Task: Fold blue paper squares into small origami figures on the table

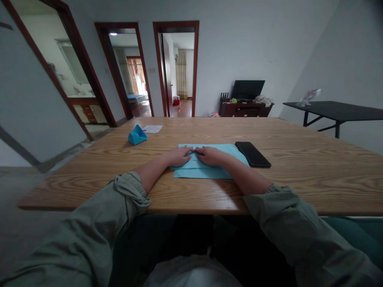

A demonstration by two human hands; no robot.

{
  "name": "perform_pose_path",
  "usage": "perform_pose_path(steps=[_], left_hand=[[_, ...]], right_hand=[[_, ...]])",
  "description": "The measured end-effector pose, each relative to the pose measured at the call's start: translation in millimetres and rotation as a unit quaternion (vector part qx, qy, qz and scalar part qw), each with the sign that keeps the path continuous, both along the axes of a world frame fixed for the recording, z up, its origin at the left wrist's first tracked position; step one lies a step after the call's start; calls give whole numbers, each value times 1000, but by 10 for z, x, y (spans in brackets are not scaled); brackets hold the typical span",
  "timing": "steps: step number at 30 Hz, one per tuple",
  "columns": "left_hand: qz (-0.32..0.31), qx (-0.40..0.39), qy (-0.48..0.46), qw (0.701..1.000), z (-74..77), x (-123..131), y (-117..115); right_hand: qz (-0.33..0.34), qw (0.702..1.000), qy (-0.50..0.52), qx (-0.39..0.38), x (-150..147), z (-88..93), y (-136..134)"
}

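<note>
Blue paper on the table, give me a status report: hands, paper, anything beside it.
Left hand and right hand flat on the paper, fingertips nearly meeting. Light blue paper apparently folded, on wooden table. Black phone just right of it.

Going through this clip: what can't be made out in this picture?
Head view:
- Blue paper: the left hand and right hand hide its middle, so any creases there are unseen.
- White slip: too small to read.
- Figure: too small to identify.
- Black table: cut off by the right edge.
</note>
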State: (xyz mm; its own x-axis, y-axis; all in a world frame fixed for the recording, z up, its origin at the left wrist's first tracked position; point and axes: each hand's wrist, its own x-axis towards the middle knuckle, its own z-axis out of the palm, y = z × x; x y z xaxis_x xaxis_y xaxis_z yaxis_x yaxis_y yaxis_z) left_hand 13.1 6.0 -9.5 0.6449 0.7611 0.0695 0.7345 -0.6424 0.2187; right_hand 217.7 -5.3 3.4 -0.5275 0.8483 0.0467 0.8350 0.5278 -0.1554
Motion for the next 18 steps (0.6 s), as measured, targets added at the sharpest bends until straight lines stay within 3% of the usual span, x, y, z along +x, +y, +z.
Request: perform_pose_path(steps=[12, 18], left_hand=[[-44, -22, 36, 998, 64, -1, -70], [-90, 16, 33, 995, 142, 10, -157]], right_hand=[[4, 997, -33, -71, 76, -30, 29], [57, 996, -6, -65, 147, 0, 19]])
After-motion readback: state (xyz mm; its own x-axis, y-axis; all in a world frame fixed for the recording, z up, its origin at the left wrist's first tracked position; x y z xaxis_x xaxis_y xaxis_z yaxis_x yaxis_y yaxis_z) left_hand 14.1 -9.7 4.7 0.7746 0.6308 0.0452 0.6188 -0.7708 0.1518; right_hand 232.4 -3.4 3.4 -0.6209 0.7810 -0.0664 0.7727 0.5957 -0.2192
